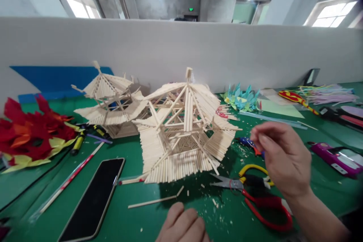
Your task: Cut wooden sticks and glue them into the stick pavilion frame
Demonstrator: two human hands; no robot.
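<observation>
In the middle of the head view stands a small pavilion model (190,128) built of thin wooden sticks, with flared roof tiers and a post on top. My right hand (283,159) is raised right of it, thumb and fingers pinched together; anything between the fingertips is too small to make out. Below that hand lie red-handled scissors (266,206) and yellow-handled pliers (255,174). My left hand (183,225) rests at the bottom edge with curled fingers, their inner side hidden. Just beyond it are a loose wooden stick (153,201) and short offcuts.
A second stick pavilion (110,102) stands behind to the left. A phone (93,200), a stick packet (73,176) and a red-orange craft piece (31,132) lie left. A blue paper craft (241,96) and purple device (337,159) are right. A white partition (181,49) closes the back.
</observation>
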